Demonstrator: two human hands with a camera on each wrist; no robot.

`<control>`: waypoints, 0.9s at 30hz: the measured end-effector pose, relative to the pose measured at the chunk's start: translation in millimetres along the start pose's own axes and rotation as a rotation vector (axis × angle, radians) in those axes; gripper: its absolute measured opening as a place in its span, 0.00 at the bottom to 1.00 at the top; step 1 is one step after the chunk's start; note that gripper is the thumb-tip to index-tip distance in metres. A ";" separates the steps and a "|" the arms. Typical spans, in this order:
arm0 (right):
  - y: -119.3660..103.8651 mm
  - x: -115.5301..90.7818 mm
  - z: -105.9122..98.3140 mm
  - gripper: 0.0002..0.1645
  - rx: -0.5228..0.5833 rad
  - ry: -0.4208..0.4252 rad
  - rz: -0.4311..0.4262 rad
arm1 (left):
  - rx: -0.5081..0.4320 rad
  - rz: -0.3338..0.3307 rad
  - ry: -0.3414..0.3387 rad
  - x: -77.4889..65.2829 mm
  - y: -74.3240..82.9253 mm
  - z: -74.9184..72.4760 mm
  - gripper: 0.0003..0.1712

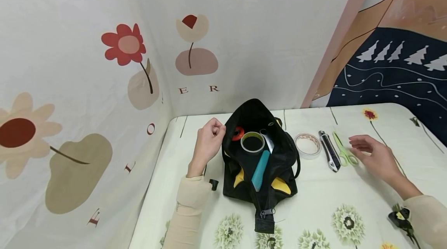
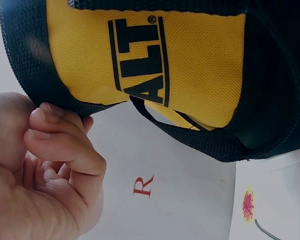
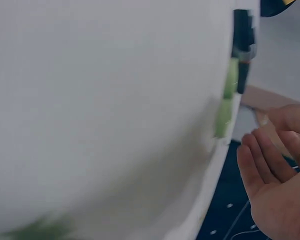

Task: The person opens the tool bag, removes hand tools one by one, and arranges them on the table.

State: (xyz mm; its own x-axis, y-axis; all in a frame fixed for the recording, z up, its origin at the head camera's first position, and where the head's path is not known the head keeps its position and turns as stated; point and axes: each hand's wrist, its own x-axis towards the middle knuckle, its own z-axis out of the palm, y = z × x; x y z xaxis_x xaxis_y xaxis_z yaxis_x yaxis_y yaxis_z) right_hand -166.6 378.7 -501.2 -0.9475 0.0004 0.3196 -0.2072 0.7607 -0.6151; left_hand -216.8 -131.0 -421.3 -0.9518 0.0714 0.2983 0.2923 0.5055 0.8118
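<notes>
A black and yellow tool bag (image 1: 232, 187) stands unzipped on the table, its mouth gaping. My left hand (image 1: 208, 140) pinches the left edge of that mouth; in the left wrist view its fingertips (image 2: 45, 112) are on the black trim beside the yellow panel. Inside the bag are a tape roll (image 1: 253, 151), a teal-handled tool (image 1: 260, 171) and a red round item (image 1: 238, 133). Over the table's right side, my right hand (image 1: 377, 158) has loosely bent fingers and holds nothing. It is nearest the light green scissors (image 1: 342, 150).
Left of the scissors lie a black and silver utility knife (image 1: 329, 151) and a clear tape roll (image 1: 309, 156). A small black piece (image 1: 213, 184), possibly a strap end, sits left of the bag. Printed cloth (image 1: 262, 47) hangs behind the table.
</notes>
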 end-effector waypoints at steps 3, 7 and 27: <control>-14.2 1.6 -0.7 0.22 0.030 0.058 -0.021 | 0.001 0.000 0.005 -0.2 -0.1 -0.4 0.09; -35.3 3.5 2.5 0.23 0.138 0.110 -0.042 | 0.001 0.000 0.006 -0.9 -0.8 -0.5 0.09; -140.5 13.9 35.6 0.22 0.469 0.110 -0.151 | -0.001 -0.010 -0.003 0.3 1.3 0.4 0.09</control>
State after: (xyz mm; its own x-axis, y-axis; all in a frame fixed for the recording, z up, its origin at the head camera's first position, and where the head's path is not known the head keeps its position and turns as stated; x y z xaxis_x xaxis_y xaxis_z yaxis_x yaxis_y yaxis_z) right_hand -159.4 248.7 -436.1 -0.8725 0.0007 0.4887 -0.4509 0.3839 -0.8058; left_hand -216.7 -130.0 -420.3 -0.9548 0.0687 0.2892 0.2833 0.5056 0.8149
